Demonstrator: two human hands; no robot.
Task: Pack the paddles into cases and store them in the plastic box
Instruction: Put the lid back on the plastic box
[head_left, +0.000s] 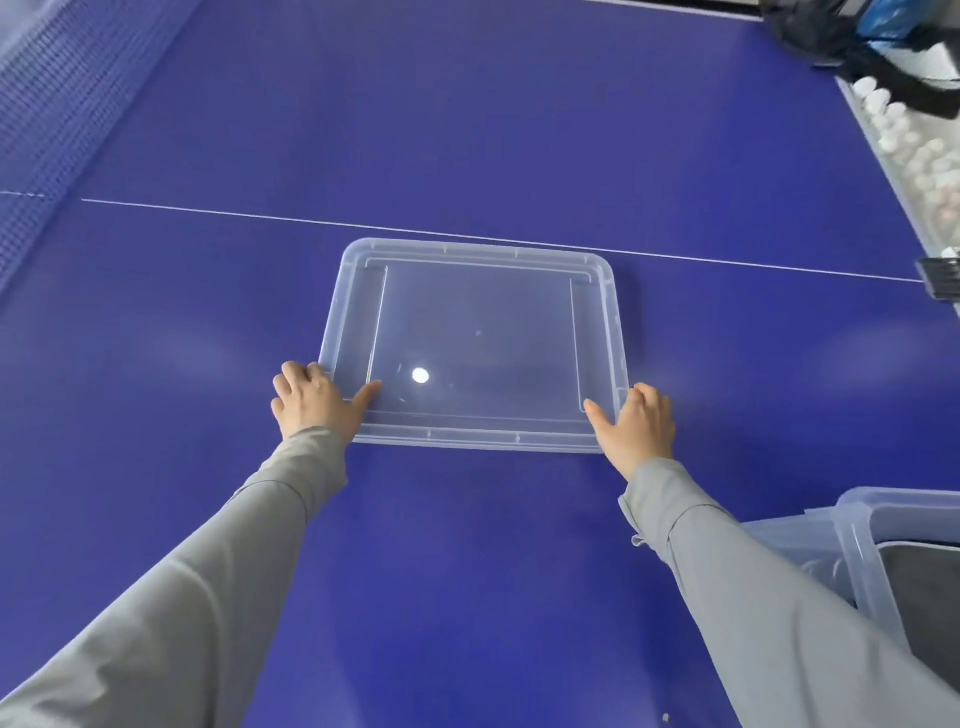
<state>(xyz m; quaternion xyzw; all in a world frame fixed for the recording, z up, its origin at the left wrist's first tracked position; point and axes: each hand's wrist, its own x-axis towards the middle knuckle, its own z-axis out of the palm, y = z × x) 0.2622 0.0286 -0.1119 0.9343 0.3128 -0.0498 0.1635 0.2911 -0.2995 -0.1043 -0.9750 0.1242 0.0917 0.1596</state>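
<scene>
Box (862, 540): sits open just behind and right of your right hand (636, 426), at the frame's edge; something grey lies inside, possibly a case, but you can't tell from here. Lid (475, 343) lies flat on the blue table (467, 130), between your hands. Left hand (317, 400) grips its near left corner, thumb on top, fingers curled at the edge. Right hand takes the near right corner the same way. Both are closed on the lid, though whether it is lifted yet isn't clear. No paddles or loose cases in view, so packing looks finished or close to it. What's left, by this reading: carry the lid over to the box and close it.
</scene>
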